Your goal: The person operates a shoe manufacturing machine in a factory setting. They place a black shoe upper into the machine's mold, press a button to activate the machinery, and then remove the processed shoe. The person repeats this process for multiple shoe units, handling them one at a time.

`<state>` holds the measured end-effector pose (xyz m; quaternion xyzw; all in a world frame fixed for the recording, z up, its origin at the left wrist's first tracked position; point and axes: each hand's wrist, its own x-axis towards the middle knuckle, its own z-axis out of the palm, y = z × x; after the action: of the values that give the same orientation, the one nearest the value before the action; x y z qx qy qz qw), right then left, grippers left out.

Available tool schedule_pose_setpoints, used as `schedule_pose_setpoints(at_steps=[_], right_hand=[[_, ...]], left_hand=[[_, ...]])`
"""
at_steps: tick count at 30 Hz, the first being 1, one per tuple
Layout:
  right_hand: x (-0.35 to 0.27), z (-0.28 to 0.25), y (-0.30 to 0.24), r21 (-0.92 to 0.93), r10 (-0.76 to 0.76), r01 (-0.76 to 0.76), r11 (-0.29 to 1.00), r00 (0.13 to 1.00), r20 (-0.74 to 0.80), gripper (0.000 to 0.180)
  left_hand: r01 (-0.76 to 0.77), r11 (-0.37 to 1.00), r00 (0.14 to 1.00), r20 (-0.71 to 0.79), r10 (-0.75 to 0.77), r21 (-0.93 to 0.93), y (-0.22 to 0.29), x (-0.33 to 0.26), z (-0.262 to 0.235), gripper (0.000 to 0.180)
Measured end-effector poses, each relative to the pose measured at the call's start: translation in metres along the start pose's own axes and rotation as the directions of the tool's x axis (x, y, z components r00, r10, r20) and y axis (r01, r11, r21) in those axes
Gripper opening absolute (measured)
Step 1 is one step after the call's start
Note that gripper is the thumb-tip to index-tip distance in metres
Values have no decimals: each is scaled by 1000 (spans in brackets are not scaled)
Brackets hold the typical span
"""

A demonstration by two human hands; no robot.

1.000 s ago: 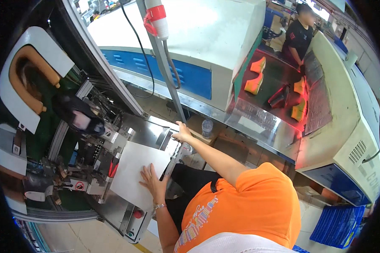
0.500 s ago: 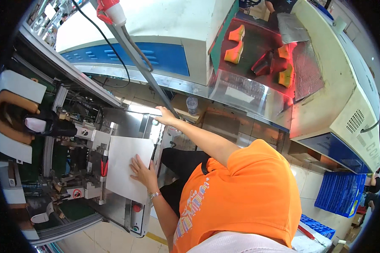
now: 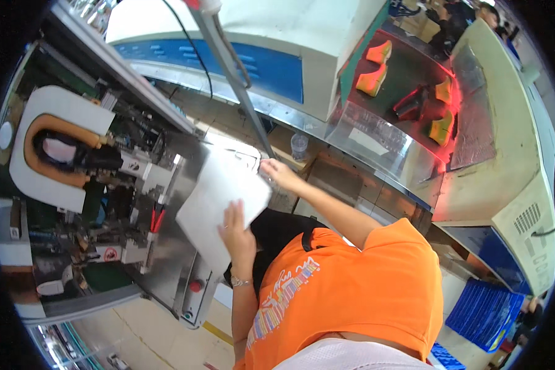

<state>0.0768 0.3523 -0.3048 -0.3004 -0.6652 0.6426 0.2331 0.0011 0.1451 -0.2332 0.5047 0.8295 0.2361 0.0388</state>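
Note:
A white sheet (image 3: 213, 206) lies tilted over the metal tabletop (image 3: 182, 240) of a machine, reaching toward its near edge. My left hand (image 3: 237, 237), with a bracelet-like metal band at the wrist, rests on it with fingers stretched out. By the sheet's far right corner is my right hand (image 3: 280, 174), its fingers bent together at the table's edge. Whatever those fingers hold is too small to make out. On the machine, a tan U-shaped pad (image 3: 37, 132) on a white plate surrounds a dark piece with a pink top (image 3: 60, 150).
Red-handled pliers (image 3: 157, 219) lie by the clamps. A red button (image 3: 195, 285) sits on the tabletop's front corner. A grey pole (image 3: 243, 92) rises beyond my right hand. Yellow-orange shoe soles (image 3: 371, 80) lie on a red-lit conveyor; a clear cup (image 3: 299, 145) stands below. Blue crates (image 3: 484, 314) are at right.
The sheet has turned and slid toward me and my right hand, my left hand moving with it. My right hand's fingers have bent in. The whole view has shifted.

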Motion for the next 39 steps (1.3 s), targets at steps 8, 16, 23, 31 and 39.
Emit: schedule_pose_setpoints(at_steps=[8, 16, 23, 31, 39], right_hand=[[-21, -67, -76, -64, 100, -88, 994, 972, 212, 37], [-17, -212, -175, -842, -252, -32, 539, 947, -197, 42], [113, -186, -147, -991, -465, -60, 116, 879, -108, 23], [229, -144, -120, -992, -399, 28, 121, 917, -23, 18], [230, -137, -111, -999, -635, 48, -9, 771, 43, 47]], left_hand=[[-183, 980, 971, 138, 193, -82, 52, 1, -6, 52], [0, 957, 993, -112, -34, -289, 18, -17, -25, 48], [82, 951, 985, -123, -124, -298, -6, -43, -22, 42], [234, 925, 968, -23, -252, -299, -19, -76, -25, 42], [326, 904, 937, -32, -348, -277, -34, -91, -23, 41]])
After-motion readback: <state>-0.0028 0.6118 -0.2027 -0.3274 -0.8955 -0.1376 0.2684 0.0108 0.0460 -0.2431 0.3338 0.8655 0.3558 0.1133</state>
